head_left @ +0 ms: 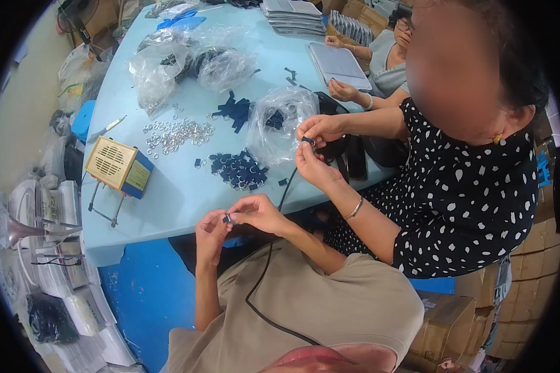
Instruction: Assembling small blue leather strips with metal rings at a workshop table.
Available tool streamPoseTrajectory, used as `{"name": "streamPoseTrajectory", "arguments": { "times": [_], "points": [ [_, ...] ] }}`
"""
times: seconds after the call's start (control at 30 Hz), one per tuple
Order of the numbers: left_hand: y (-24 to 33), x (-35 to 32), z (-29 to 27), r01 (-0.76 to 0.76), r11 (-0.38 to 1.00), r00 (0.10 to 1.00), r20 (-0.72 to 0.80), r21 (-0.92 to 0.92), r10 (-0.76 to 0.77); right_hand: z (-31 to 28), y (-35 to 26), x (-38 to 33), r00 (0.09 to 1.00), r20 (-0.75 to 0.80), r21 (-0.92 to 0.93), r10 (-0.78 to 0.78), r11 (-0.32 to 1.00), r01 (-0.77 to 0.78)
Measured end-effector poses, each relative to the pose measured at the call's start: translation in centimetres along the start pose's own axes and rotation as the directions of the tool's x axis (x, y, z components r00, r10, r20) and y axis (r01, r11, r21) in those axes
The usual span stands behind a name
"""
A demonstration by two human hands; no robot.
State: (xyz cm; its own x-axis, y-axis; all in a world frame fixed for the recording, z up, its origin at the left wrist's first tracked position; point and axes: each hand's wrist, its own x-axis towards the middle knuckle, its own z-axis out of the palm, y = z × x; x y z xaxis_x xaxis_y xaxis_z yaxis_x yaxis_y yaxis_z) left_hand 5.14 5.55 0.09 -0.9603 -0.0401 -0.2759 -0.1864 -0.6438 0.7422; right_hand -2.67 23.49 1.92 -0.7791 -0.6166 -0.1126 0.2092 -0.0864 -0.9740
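Left grip (211, 231) and right grip (259, 213) pinch a small navy tab (226, 219).

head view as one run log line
left hand: pinches small dark piece; right hand: pinches same piece; table: metal rings, dark strips

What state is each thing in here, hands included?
Left hand: pinching dark tab
Right hand: pinching same tab
Rings: loose, spread out
Tab pile: loosely heaped
Dark strips: loose, overlapping
Clear bag: crumpled
Slotted box: on or off, cannot tell
Co-worker's hands: pinching another tab
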Motion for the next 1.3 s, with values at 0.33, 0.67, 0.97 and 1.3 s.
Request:
{"name": "streamPoseTrajectory", "arguments": {
  "times": [0.33,0.67,0.97,1.3],
  "points": [
    [-0.4,-0.1,1.7,0.023,0.998,0.998,-0.063,-0.058,-0.027,1.1,0.1,-0.3,0.972,-0.230,0.148,-0.042,0.986,0.077],
    [0.6,-0.4,2.0,-0.289,0.900,0.940,-0.082,0.325,0.332,2.8,-0.8,-1.0,0.957,-0.251,-0.017,-0.143,0.990,0.143],
    [1.5,-0.3,1.7,-0.188,0.968,0.981,-0.024,0.164,0.194,2.0,-2.5,-1.0,0.968,-0.135,-0.035,-0.211,0.977,0.208],
    [2.0,-1.3,2.0,-0.257,0.866,0.939,-0.101,0.429,0.329,2.7,-1.5,-0.6,0.943,-0.221,-0.261,-0.249,0.947,0.189]
  ]
}}
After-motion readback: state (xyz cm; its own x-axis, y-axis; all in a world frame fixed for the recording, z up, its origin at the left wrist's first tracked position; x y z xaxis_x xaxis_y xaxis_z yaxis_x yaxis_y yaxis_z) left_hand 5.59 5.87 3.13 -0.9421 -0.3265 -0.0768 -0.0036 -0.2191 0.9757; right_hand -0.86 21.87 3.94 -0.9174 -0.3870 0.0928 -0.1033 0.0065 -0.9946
